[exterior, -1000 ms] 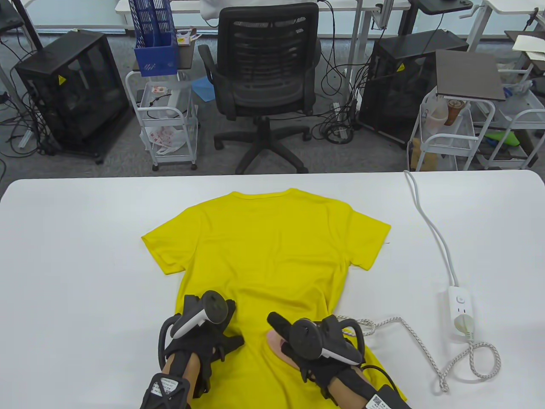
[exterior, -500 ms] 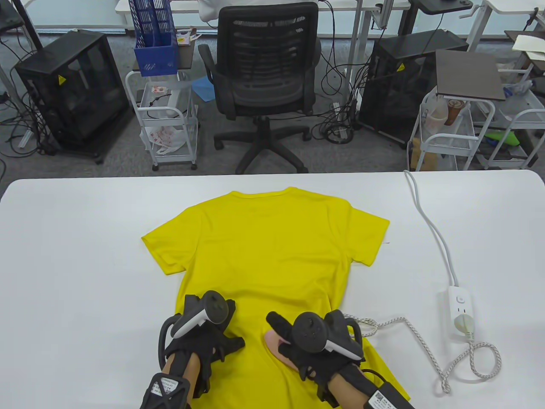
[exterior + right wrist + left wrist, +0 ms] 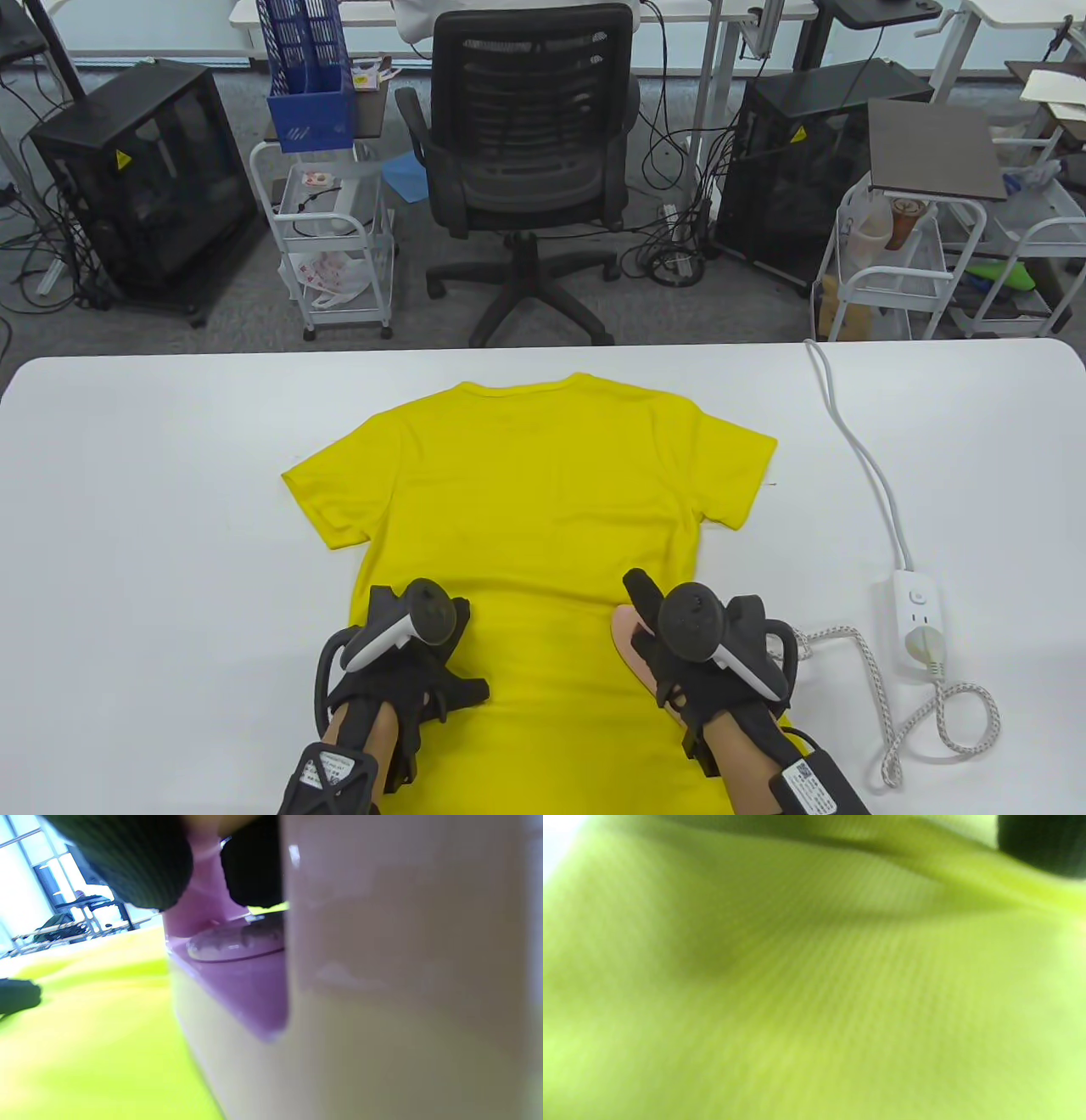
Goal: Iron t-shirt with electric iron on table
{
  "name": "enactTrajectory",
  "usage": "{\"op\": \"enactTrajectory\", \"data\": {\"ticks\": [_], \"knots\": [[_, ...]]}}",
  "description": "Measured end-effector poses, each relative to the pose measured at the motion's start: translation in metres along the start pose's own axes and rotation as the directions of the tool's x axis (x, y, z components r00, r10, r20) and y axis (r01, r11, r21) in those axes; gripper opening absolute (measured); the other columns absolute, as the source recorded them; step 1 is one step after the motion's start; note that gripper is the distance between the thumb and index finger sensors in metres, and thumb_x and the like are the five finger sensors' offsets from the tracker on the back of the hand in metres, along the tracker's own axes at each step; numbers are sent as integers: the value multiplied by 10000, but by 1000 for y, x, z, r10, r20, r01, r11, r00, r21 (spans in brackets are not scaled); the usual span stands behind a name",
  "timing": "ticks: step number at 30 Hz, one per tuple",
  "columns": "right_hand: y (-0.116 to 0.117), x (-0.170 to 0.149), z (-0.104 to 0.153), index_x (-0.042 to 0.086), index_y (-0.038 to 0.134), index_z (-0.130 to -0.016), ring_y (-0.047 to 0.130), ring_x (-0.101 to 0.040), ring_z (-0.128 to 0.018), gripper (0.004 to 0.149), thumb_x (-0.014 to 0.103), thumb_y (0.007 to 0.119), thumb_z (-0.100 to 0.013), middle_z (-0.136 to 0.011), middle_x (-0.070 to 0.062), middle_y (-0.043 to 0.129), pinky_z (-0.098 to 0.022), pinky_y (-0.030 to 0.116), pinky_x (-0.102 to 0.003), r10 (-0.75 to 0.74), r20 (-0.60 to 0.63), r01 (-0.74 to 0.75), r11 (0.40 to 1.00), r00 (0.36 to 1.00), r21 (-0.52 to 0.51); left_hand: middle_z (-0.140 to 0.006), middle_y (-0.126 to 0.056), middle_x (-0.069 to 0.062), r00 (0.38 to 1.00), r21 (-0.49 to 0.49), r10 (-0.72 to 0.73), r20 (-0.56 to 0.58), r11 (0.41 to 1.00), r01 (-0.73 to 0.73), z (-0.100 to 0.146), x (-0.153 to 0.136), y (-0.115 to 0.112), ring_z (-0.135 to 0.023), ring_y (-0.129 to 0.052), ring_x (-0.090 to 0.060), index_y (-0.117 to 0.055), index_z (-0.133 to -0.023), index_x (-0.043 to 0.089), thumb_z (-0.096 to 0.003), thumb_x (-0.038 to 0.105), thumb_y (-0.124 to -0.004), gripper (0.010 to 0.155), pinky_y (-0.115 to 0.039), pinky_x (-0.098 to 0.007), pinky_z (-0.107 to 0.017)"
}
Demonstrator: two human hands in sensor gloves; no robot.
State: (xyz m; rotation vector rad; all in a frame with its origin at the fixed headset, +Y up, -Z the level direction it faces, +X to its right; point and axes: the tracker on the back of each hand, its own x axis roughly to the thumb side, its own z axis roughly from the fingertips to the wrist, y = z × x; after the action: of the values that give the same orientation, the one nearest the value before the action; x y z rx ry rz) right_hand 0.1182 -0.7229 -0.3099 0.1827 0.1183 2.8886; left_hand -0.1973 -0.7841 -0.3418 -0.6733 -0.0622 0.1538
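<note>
A yellow t-shirt (image 3: pixel 543 501) lies flat on the white table (image 3: pixel 153 509), collar at the far side. My right hand (image 3: pixel 679 645) grips a pink electric iron (image 3: pixel 629 638) on the shirt's lower right part, near the side seam. In the right wrist view the iron (image 3: pixel 339 976) fills the frame, with gloved fingers (image 3: pixel 135 861) curled over its handle. My left hand (image 3: pixel 416 654) rests flat on the shirt's lower left part, fingers spread. The left wrist view shows only blurred yellow fabric (image 3: pixel 814 984).
The iron's braided cord (image 3: pixel 899 722) loops on the table at the right and plugs into a white power strip (image 3: pixel 918 624), whose cable (image 3: pixel 857 450) runs to the far edge. An office chair (image 3: pixel 526 170) and carts stand beyond the table.
My right hand has slid the iron to the right across the shirt's lower part, from near the middle to the right side. The left hand has stayed in place.
</note>
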Motion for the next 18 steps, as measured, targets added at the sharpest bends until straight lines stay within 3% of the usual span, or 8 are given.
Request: {"op": "enactTrajectory", "data": {"ticks": [7, 10, 12, 18], "knots": [[17, 71, 19, 512, 474, -990, 964, -220, -295, 671, 477, 843, -431, -672, -91, 895, -300, 830, -462, -107, 268, 71, 987, 957, 141, -1140, 37, 11, 1000, 2, 0, 2, 1000, 0, 0, 0, -1, -1063, 39, -431, -130, -1060, 513, -343, 789, -743, 983, -216, -752, -708], [23, 83, 24, 520, 475, -983, 967, -218, -294, 673, 481, 844, -421, -669, -83, 899, -300, 833, -460, 40, 311, -62, 996, 950, 61, -1136, 47, 14, 1000, -1, -13, -11, 1000, 13, 0, 0, -1, -1064, 43, -429, -112, -1053, 513, -332, 779, -774, 1014, -219, -755, -709], [19, 70, 19, 529, 472, -977, 973, -202, -280, 677, 490, 842, -412, -656, -67, 908, -288, 844, -449, 111, 247, -108, 994, 963, -23, -1137, 43, 14, 1000, 0, -7, -12, 1000, 7, 1, 0, -1, -1064, 39, -431, -114, -1055, 507, -327, 774, -787, 1027, -221, -758, -708], [2, 1, 0, 507, 460, -997, 963, -206, -284, 680, 484, 834, -430, -661, -80, 898, -288, 836, -451, 70, -107, -77, 995, 992, -63, -1133, 59, 15, 1000, -19, -5, -18, 1000, 5, 1, 0, 1, -1062, 44, -440, -68, -1051, 477, -319, 769, -812, 1084, -227, -762, -710]]}}
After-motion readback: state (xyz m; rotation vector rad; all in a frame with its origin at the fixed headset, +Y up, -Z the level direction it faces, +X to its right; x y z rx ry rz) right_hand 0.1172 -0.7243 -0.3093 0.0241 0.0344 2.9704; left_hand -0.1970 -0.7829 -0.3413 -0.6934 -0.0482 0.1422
